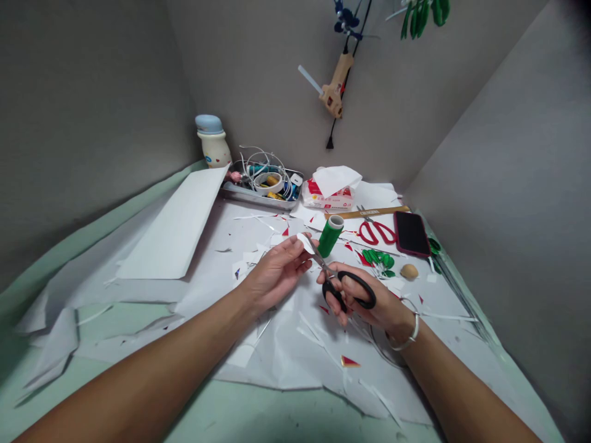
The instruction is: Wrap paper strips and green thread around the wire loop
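Between the thumb and fingers of my left hand [279, 271] is a small white paper piece [305, 242] with a rounded edge. My right hand [369, 301] grips black-handled scissors [327, 269], fingers through the loops. The blades point up and left and meet the paper piece at my left fingertips. Just behind the blades stands a spool of green thread [330, 236]. Right of it lie shiny green leaf shapes [378, 261] on white stems and a small round tan object [409, 271]. Part of my left fingers is hidden behind the paper and blades.
Red-handled scissors [377, 232], a wooden ruler [369, 213] and a phone [412, 234] lie at the right rear. Behind are a tissue pack [327, 195], a metal tray [249, 197] of wires and a jar [213, 144]. A glue gun [337, 89] hangs on the wall. White card [178, 227] lies left.
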A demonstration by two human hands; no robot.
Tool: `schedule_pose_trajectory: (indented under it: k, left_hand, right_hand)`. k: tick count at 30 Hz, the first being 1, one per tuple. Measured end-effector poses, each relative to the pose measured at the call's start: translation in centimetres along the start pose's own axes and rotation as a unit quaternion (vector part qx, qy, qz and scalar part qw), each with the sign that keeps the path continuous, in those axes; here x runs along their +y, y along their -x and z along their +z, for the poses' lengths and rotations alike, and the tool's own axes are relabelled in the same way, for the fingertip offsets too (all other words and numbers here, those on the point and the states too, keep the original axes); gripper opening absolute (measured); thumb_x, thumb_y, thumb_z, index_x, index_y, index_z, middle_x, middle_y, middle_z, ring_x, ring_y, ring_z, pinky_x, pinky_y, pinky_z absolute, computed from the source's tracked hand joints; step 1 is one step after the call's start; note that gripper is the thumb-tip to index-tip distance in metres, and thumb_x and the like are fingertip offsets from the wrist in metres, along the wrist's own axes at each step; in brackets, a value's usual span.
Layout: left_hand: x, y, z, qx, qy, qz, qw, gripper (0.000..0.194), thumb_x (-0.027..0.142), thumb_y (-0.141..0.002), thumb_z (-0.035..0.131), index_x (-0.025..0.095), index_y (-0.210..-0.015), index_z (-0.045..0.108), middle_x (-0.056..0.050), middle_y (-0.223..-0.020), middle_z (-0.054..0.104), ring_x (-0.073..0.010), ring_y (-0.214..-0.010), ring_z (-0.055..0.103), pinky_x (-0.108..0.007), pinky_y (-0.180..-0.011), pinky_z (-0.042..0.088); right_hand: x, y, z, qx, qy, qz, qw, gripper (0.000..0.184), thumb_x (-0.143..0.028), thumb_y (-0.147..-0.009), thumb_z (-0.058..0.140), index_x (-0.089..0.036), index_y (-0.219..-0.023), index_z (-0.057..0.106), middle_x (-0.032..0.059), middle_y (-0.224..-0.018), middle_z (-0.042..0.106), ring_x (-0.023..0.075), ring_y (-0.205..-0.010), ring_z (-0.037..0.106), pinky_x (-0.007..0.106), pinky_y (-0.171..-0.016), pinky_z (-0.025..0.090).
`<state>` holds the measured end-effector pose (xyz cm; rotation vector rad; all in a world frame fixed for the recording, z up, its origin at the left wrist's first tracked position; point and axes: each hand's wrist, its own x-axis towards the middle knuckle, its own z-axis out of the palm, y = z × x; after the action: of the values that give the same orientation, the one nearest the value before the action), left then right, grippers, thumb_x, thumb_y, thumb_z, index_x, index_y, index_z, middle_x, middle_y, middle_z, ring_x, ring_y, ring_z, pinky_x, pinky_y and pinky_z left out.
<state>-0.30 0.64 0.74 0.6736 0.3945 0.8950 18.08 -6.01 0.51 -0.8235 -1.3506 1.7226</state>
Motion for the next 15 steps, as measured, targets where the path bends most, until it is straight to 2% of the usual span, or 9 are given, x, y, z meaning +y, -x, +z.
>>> schedule_pose_trajectory:
  k: [9,15]
  left_hand:
    - [0.04,-0.03,0.01,0.008,0.004,0.000,1.000,0.014,0.022,-0.082,0.068,0.015,-0.094,0.069,-0.004,-0.098,0.065,-0.0107,-0.087,0.056,-0.022,-0.079,0.042]
    - [0.16,-0.04,0.17,0.016,0.018,-0.002,1.000,0.013,0.020,-0.079,0.071,0.014,-0.090,0.069,-0.004,-0.095,0.066,-0.0109,-0.087,0.057,-0.021,-0.079,0.042]
  right_hand:
    - [0.01,0.05,0.06,0.002,-0.002,-0.001,1.000,0.036,-0.045,-0.091,0.055,-0.015,-0.112,0.055,0.0002,-0.067,0.059,0.0090,-0.048,0.056,0.020,-0.044,0.036]
    - [-0.39,0.08,0.19,0.002,0.005,0.007,1.000,0.039,-0.049,-0.089,0.056,-0.015,-0.108,0.054,0.0005,-0.066,0.059,0.0086,-0.049,0.054,0.019,-0.044,0.037]
